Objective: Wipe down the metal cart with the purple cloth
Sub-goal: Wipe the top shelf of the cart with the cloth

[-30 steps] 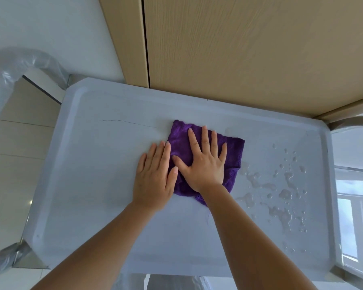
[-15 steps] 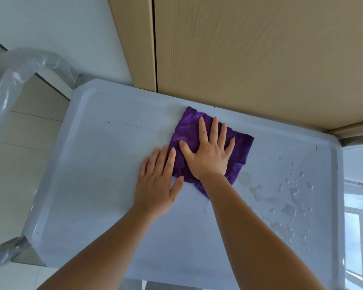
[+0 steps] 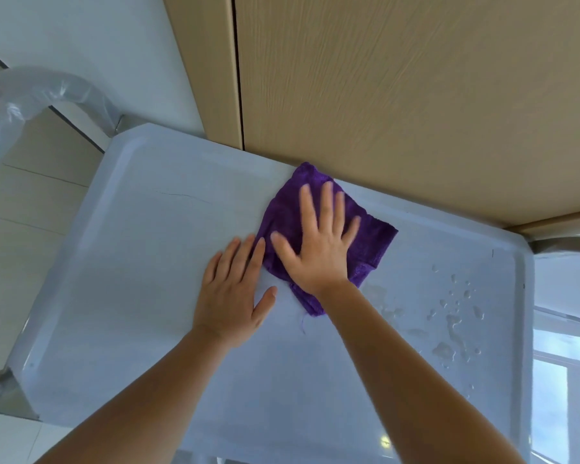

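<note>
Plastic-wrapped tube handle [image 3: 21, 105] at 10 o'clock, arching over the metal cart [image 3: 131, 262] at its left end. Pale floor tiles [image 3: 21, 202] at 9 o'clock, beside the cart's left rim. Left hand [image 3: 233, 294] just left of centre, flat on the bare tray top, fingers straight and released, index fingertip touching the cloth's left edge. Purple cloth [image 3: 282, 212] just above centre, toward 12 o'clock, spread flat, far corner touching the tray's far rim. Right hand [image 3: 318, 249] palm down on the cloth, fingers spread and straight, pressing, not grasping. Wood-grain cabinet panels [image 3: 399, 95] from 12 to 2 o'clock, behind the far rim. Water droplets [image 3: 452, 316] at 3 to 4 o'clock on the tray, apart from the cloth.
</note>
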A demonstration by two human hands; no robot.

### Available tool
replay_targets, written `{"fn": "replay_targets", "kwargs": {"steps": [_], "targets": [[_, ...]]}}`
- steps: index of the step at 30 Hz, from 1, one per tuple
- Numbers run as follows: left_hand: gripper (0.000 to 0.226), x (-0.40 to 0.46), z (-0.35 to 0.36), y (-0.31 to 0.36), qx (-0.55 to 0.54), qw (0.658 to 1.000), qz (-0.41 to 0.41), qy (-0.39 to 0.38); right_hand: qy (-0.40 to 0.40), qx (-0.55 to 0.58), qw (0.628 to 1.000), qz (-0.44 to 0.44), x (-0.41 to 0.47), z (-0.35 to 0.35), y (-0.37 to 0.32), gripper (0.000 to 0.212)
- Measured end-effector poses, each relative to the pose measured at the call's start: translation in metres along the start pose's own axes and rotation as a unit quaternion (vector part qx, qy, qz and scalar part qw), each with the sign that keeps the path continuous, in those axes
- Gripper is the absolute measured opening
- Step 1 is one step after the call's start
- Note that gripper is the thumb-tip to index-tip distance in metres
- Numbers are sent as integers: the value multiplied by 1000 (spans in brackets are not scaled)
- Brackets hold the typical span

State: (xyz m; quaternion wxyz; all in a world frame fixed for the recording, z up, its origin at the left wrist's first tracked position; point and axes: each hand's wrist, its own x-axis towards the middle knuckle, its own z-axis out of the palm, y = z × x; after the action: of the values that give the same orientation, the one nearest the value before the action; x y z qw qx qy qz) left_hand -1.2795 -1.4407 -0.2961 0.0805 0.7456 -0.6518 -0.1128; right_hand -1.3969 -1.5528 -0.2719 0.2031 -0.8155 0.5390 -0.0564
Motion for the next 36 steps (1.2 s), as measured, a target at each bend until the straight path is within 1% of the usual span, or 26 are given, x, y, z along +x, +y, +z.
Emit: {"fn": "replay_targets", "kwargs": {"steps": [1,2,3,4,7,9,12,15,19,23,28,32,36], "targets": [[64,0,0,0,-1,1000,1,2,-20,-21,994,-108,-4,-4,9,75],[64,1,0,0,0,1000,2,4,-45,-63,975,-206,-3,-9,20,72],[65,0,0,-1,-1,1000,2,6,-69,-111,952,-276,4,-16,30,70],[65,0,1,-1,-2,1000,2,6,-93,-153,932,-314,15,-24,36,69],[65,0,0,-1,-8,1000,-1,1,-164,-249,888,-349,53,-42,44,75],[65,0,0,-2,-11,1000,-4,3,-178,-277,874,-357,63,-40,51,78],[66,0,1,-3,-13,1000,-4,-6,-160,-260,897,-319,56,-32,57,76],[68,1,1,-2,-10,1000,-7,-4,-143,-245,912,-297,52,-27,59,75],[69,1,1,-1,-3,1000,-5,4,-109,-234,938,-231,46,-27,63,76],[68,1,1,0,4,1000,1,13,-85,-223,956,-171,38,-25,65,80],[69,1,1,0,6,1000,-2,16,-69,-202,972,-99,30,-22,68,80],[69,1,1,1,7,1000,-8,12,-48,-178,983,-9,18,-20,68,79],[69,2,1,2,15,1000,-7,8,-30,-183,980,76,12,-20,63,80]]}}
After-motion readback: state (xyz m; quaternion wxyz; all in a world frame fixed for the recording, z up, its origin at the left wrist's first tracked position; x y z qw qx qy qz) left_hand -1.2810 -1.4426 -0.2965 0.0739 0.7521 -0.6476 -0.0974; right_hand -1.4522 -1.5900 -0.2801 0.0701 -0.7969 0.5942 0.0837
